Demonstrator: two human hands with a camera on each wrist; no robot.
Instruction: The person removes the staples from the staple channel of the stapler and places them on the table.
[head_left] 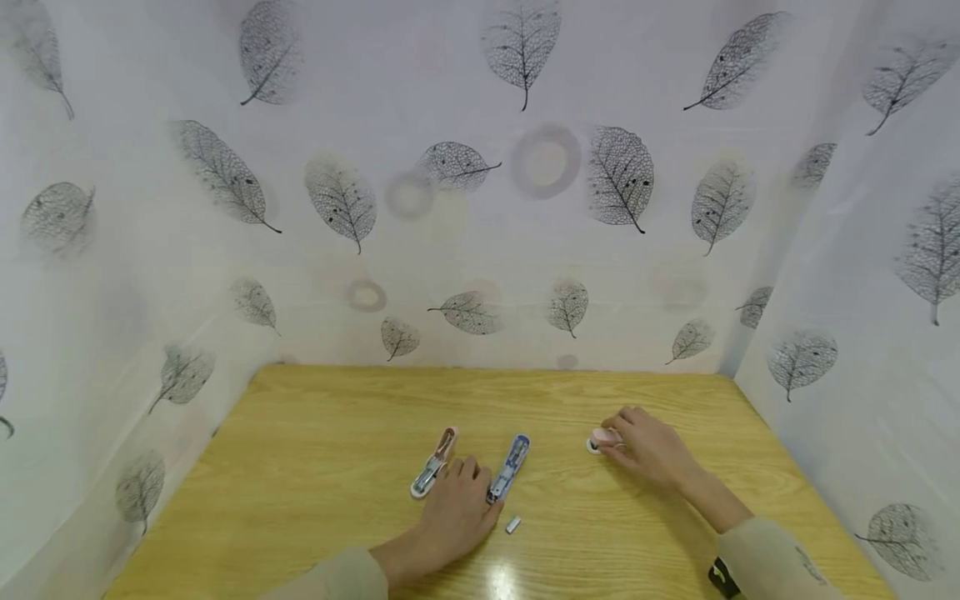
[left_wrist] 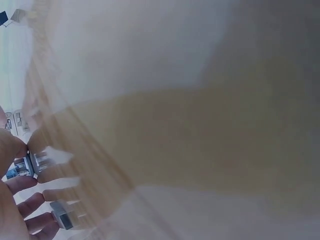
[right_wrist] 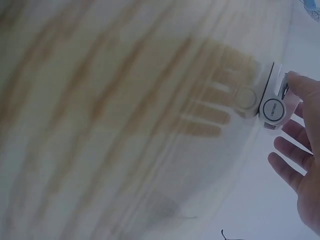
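Observation:
In the head view, my left hand [head_left: 457,507] is at the near end of an opened blue stapler [head_left: 510,467], which lies on the table. Its thumb and index finger pinch that end; the left wrist view shows the metal end [left_wrist: 30,164] between them. An opened pink-and-white stapler [head_left: 434,463] lies just left of the same hand. Beside the left thumb sits a small grey strip of staples [head_left: 513,524]. Further right, my right hand [head_left: 651,447] grips a small pink-and-white stapler [right_wrist: 273,109] between thumb and fingers, its round white disc showing. The other right fingers are spread.
All of this is on a wooden table [head_left: 337,417]. White walls [head_left: 465,242] with a leaf print enclose the back and both sides. A dark band [head_left: 723,578] shows below the right sleeve.

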